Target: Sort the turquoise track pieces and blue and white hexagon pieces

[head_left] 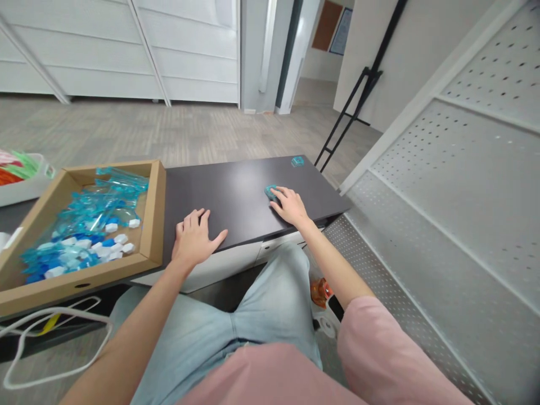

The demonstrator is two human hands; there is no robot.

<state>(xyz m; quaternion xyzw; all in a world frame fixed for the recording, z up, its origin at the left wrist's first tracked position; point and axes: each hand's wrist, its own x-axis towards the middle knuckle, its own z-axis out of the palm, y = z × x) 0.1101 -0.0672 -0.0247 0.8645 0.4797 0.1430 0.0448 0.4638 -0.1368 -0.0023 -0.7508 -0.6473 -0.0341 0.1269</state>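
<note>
My left hand (194, 239) lies flat on the dark tabletop (219, 197), its fingers apart and nothing in it. Further right, my right hand (290, 206) has its fingertips and thumb around the edge of a translucent teal plastic piece (270, 192) resting on the table. The fingers partly cover that piece. A second teal plastic piece (297, 161) sits by itself near the far right corner. To the left of my left hand stands a shallow cardboard box (152, 214), holding many teal transparent parts (101, 197) and blue and white hexagonal pieces (120, 239).
Beyond the box, a white bin (25, 188) contains green, red and orange items. A white cable (59, 368) loops at lower left. A perforated metal panel (442, 169) rises on the right. White cabinets (189, 50) line the far wall, with a black stand (350, 112) behind the table.
</note>
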